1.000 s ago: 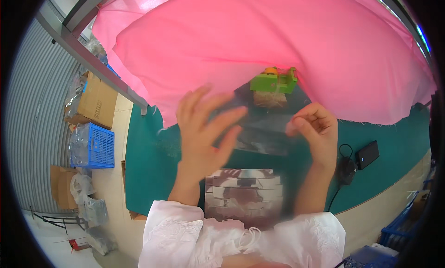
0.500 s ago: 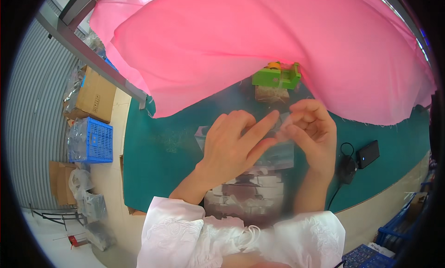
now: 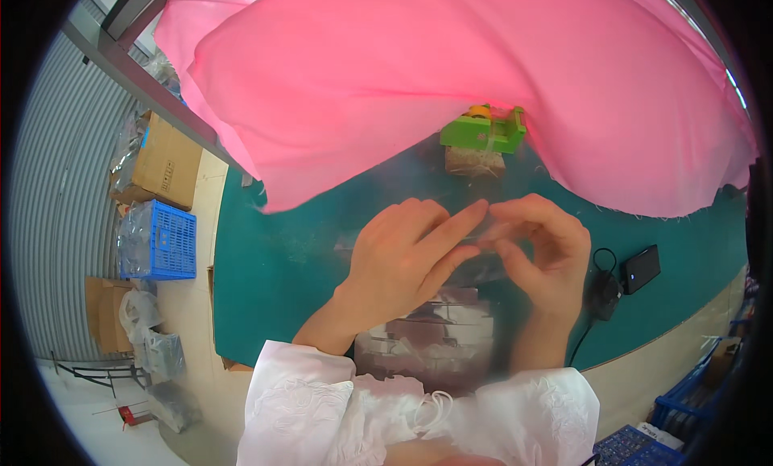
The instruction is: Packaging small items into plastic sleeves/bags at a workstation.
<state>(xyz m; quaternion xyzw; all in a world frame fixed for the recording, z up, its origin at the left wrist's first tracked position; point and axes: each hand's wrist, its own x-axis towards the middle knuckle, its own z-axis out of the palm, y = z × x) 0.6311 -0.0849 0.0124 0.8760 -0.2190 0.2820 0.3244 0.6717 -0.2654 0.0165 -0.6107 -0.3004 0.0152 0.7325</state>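
Moved rightward since one second ago: left hand (image 3: 398, 256), now just beside right hand (image 3: 555, 260). Fingers bent on both, tips almost together; exact grip on clear film (image 3: 483, 233) not possible to tell. Film position: between the fingertips, edges hard to make out. Nearer the body: glossy packets (image 3: 435, 337), partly hidden by left hand. Beyond hands: green tape dispenser (image 3: 475, 133).
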